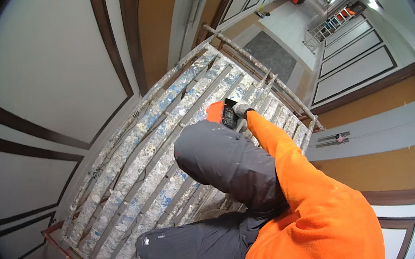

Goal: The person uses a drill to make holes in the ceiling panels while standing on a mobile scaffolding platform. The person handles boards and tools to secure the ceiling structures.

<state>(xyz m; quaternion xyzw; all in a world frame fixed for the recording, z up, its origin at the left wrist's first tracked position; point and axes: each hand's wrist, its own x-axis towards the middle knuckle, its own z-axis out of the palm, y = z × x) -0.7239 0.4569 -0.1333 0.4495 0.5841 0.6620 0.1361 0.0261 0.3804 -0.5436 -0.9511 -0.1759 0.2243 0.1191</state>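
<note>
My right arm [282, 143] in an orange sleeve reaches past my raised knee. My right hand [242, 108], in a light glove with a dark cuff, is closed at the edge of a black rectangular object [229, 115]. Greyish marks show on its dark face; its kind is unclear. Against its left side is a bright orange piece [214, 112], partly hidden behind my knee; whether it belongs to the black object I cannot tell. My left hand is out of sight. Below lies a paint-spattered slatted platform [141, 161], and my legs in grey trousers [227, 160] rest over it.
A metal rail [262, 71] borders the platform's far end. Panelled walls [45, 72] stand close on the left, and a wood-and-white door [374, 135] is at the right. Beyond are a grey floor mat [271, 57], a ladder [332, 23] and a corridor. A loose cable crosses the near slats.
</note>
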